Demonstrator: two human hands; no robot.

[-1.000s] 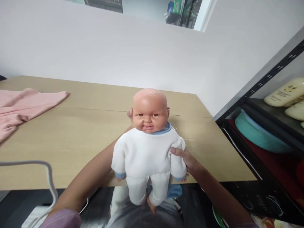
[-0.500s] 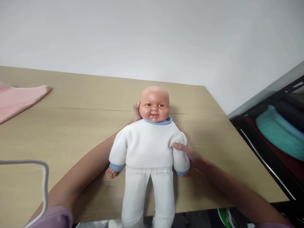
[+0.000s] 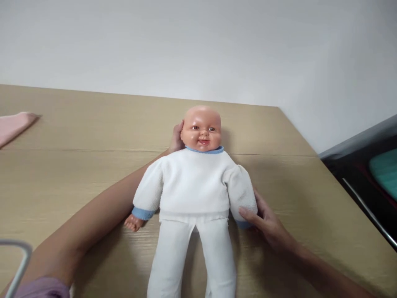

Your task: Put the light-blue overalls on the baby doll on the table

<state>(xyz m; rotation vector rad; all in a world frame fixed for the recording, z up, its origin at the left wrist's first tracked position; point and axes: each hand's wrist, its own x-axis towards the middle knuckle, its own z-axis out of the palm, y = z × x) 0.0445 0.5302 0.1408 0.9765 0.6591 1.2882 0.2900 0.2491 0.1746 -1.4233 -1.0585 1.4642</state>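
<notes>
A baby doll (image 3: 195, 182) in a white fleece top with blue trim and white trousers faces me, over the tabletop. My left hand (image 3: 177, 138) cups the back and side of its bald head; most of the fingers are hidden behind it. Around the doll's sleeve, on the right of the view, my right hand (image 3: 263, 219) is closed, thumb in front just above the blue cuff and fingers behind. The doll's other arm hangs out to the left, past my left forearm.
A wooden table (image 3: 93, 124) spans the view, with a white wall (image 3: 198, 49) behind. Pink cloth (image 3: 15, 126) lies at the far left. A white bent rod (image 3: 23, 256) juts in at lower left. Right of the table stands a dark rack with a teal item (image 3: 386, 174).
My right hand has slid down the doll's sleeve toward the cuff, and that arm sits further out. My left hand stays at the head. The view has shifted slightly.
</notes>
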